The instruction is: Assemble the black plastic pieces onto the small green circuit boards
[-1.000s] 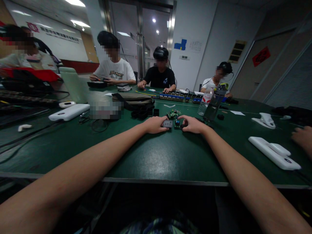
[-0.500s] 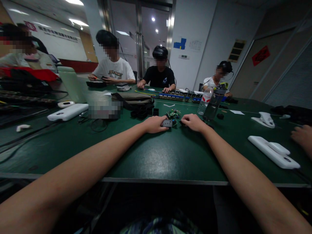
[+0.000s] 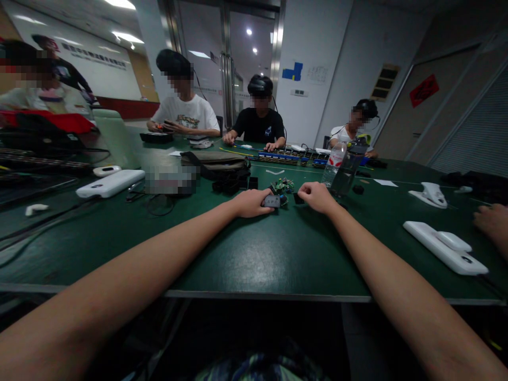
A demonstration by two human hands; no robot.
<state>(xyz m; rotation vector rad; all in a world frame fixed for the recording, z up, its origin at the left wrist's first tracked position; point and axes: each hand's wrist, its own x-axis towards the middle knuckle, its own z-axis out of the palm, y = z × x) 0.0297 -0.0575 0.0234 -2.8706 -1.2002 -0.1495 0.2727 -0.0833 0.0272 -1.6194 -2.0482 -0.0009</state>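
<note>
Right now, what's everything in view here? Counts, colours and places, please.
Table: one, green, in front
Small box: one, grey-faced, in the left hand
Black piece: one, black, at the right hand
Circuit boards: count unclear, green, beside the small box
Black frames: count unclear, black, left of the circuit boards
Bag: one, grey-brown, behind the black frames
Bottles: two, clear and dark, beyond the right hand
Large white devices: two, white, table's left and right
White stand: one, white, right side
People: five, white or black tops, in the background
Co-worker's hand: one, bare, right edge
Left hand: one, bare, around the small box
Right hand: one, bare, grip unclear
</note>
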